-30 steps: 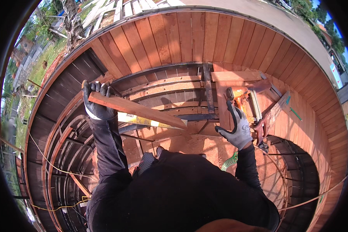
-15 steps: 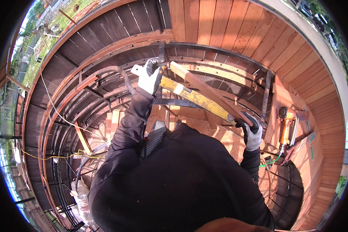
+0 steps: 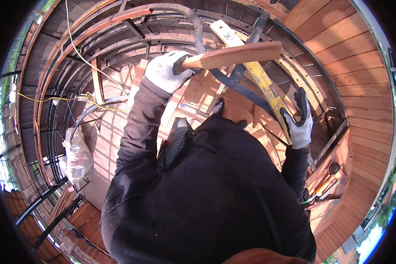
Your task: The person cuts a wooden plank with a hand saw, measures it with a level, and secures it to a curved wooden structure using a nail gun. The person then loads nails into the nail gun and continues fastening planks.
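Curved timber decking (image 3: 339, 57) rings an unfinished round frame of dark steel ribs (image 3: 198, 31), with bare orange subfloor (image 3: 207, 94) showing between them. Across the ribs on the far left trails a yellow cord (image 3: 75, 48), and a clear plastic bag (image 3: 77, 152) sits low on the left. Orange tools (image 3: 325, 185), too small to name, lie by the right decking. The left hand (image 3: 165, 70), in a white glove, is closed around one end of a short reddish wooden board (image 3: 233, 55), which juts rightward above the ribs. The right hand (image 3: 299, 121), gloved grey and black, curls around the lower end of a long yellow spirit level (image 3: 259, 75) that slants up-left beneath the board, perhaps resting on a rib.
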`<state>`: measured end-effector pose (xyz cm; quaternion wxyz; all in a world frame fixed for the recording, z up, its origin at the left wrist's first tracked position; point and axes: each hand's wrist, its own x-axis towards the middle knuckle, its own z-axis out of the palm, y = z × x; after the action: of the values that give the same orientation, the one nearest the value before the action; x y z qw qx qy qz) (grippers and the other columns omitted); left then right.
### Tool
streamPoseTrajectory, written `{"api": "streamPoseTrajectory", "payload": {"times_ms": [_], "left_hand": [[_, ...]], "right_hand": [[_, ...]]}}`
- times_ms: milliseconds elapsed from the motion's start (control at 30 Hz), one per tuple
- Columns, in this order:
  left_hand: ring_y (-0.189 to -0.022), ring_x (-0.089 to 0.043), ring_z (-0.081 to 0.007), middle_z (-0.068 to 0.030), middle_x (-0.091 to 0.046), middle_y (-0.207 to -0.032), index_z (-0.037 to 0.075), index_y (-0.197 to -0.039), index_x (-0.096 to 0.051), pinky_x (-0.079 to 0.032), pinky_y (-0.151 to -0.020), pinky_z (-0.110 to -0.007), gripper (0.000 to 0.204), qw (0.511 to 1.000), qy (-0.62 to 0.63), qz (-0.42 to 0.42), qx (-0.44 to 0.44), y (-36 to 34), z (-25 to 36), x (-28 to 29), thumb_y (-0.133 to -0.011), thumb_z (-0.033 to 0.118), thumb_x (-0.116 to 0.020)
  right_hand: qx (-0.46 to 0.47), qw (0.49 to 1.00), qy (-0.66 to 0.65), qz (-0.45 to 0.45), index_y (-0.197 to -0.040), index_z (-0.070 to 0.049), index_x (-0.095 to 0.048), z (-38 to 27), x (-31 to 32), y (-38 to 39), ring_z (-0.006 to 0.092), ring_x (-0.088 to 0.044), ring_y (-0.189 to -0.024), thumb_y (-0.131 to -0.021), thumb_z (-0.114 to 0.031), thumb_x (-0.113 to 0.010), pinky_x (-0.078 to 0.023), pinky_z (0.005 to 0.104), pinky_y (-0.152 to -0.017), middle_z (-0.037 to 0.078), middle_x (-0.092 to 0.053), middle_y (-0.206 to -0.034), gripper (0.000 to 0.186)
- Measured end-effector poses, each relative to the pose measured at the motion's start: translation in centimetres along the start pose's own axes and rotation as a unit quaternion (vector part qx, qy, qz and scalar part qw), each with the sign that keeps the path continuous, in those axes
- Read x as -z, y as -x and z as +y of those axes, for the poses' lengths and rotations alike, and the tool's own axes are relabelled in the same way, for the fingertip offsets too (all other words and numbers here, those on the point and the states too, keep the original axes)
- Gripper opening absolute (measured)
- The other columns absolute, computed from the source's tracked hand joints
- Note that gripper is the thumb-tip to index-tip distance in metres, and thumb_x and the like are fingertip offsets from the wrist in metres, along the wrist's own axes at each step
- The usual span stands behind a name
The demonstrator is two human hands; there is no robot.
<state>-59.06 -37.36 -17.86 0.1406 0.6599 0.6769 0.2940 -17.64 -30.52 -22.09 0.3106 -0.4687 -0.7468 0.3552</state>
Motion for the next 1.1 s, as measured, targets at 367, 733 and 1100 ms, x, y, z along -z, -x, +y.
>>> {"api": "streamPoseTrajectory", "payload": {"times_ms": [367, 733, 1100], "left_hand": [[-0.101, -0.058, -0.0128, -0.0060, -0.063, -0.114, 0.000, -0.128, -0.055, -0.048, -0.087, -0.028, 0.043, 0.813, 0.404, 0.304, 0.287, 13.7, 0.8, -0.6, -0.087, 0.004, -0.068], [-0.080, -0.059, -0.0097, -0.0016, -0.064, -0.095, 0.009, -0.113, -0.058, -0.049, -0.069, -0.024, 0.027, 0.833, 0.493, 0.207, 0.142, -3.2, 2.1, -4.7, -0.090, 0.015, -0.070], [-0.091, -0.062, -0.0106, -0.0035, -0.067, -0.107, 0.004, -0.118, -0.061, -0.051, -0.080, -0.027, 0.034, 0.807, 0.586, 0.072, 0.008, -25.5, 2.0, -11.4, -0.087, 0.012, -0.073]], "right_hand": [[-0.104, 0.952, 0.231, -0.171, -0.152, -0.012, -0.025, 5.8, -2.6, 1.2, 0.0384, -0.060, -0.112, -0.071, -0.036, -0.082, -0.049, 0.0452, -0.094, 0.023, -0.059, -0.125, 0.102], [-0.206, 0.896, 0.312, -0.239, -0.155, -0.014, -0.019, 3.8, -1.6, 0.8, 0.0343, -0.062, -0.111, -0.072, -0.042, -0.079, -0.049, 0.0426, -0.095, 0.021, -0.058, -0.127, 0.106], [-0.285, 0.919, 0.272, -0.034, -0.148, -0.012, -0.036, 5.1, 3.1, 6.9, 0.0350, -0.060, -0.113, -0.070, -0.049, -0.081, -0.047, 0.0442, -0.097, 0.019, -0.062, -0.122, 0.097]]}}
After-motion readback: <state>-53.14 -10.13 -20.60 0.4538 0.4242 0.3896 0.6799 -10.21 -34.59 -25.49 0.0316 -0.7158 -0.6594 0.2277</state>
